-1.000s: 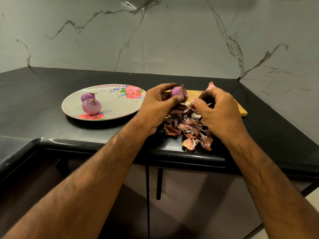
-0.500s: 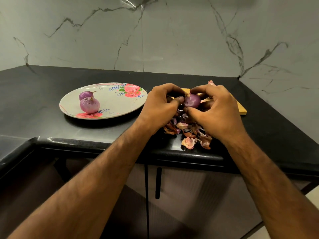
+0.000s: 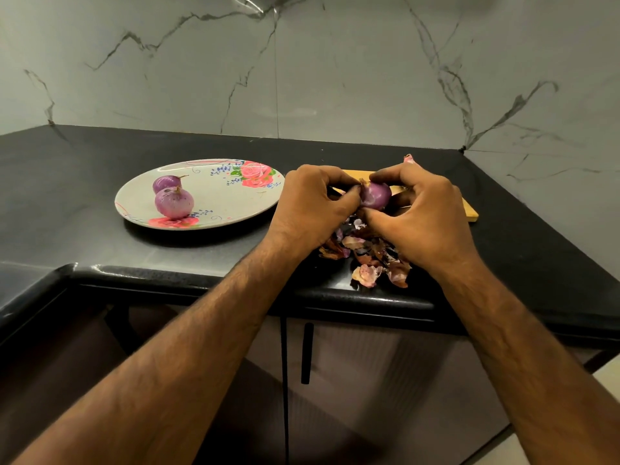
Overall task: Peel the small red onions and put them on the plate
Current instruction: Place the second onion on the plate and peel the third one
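Both my hands hold one small red onion (image 3: 376,195) above the black counter, right of the plate. My left hand (image 3: 310,208) pinches its left end with thumb and fingertips. My right hand (image 3: 424,216) curls around its right side, thumb below and forefinger on top. A floral plate (image 3: 231,199) lies to the left with two peeled onions on it, one in front (image 3: 173,202) and one behind (image 3: 166,183). A heap of onion skins (image 3: 367,260) lies under my hands near the counter's front edge.
A wooden cutting board (image 3: 468,211) lies behind my hands, mostly hidden; a pink scrap of onion (image 3: 409,159) shows at its far side. The black counter (image 3: 84,162) meets a marble wall behind and at the right. Cabinet doors (image 3: 352,380) hang below the edge.
A second ago my left hand alone held the onion up while my right hand dropped skins. Since then the right hand has joined it, and both now grip the onion lower down.
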